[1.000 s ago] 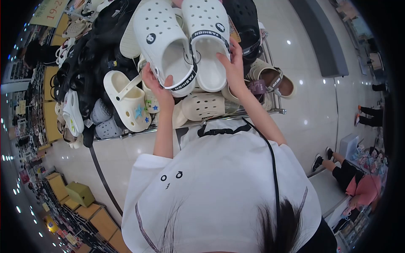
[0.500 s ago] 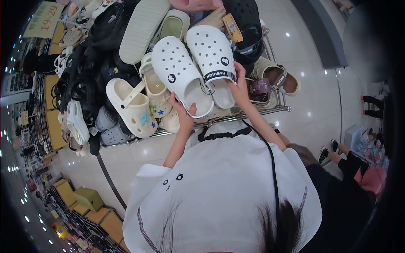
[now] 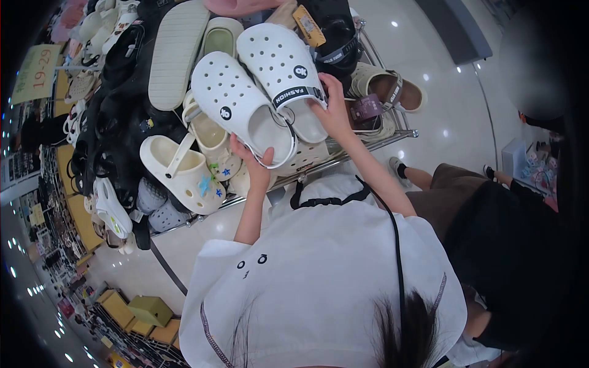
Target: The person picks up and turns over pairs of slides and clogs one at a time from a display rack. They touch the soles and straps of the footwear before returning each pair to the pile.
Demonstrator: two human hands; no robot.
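Note:
A pair of white clogs with round vent holes and black-and-white badges is held over the shoe pile, toes pointing away from me. My left hand (image 3: 253, 161) grips the heel of the left white clog (image 3: 227, 86), its thumb inside the opening. On the other side, my right hand (image 3: 333, 109) is closed on the edge of the right white clog (image 3: 270, 56), which has a black strap lettered FASHION. A thin loop joins the two near their openings. Below and left lies a cream clog (image 3: 190, 178) with star charms.
Black shoes (image 3: 116, 132) crowd the left of the metal rack (image 3: 392, 140). Behind the white pair are a pale slide sole (image 3: 175, 58) and a green shoe (image 3: 219, 40). A brown-lined sandal (image 3: 396, 92) sits at the right corner. A person in dark clothes (image 3: 497, 239) stands close on my right.
The view has swung, so the rack and the held clogs appear further left. Both hands keep their hold on the pair. The person on the right shows more fully now.

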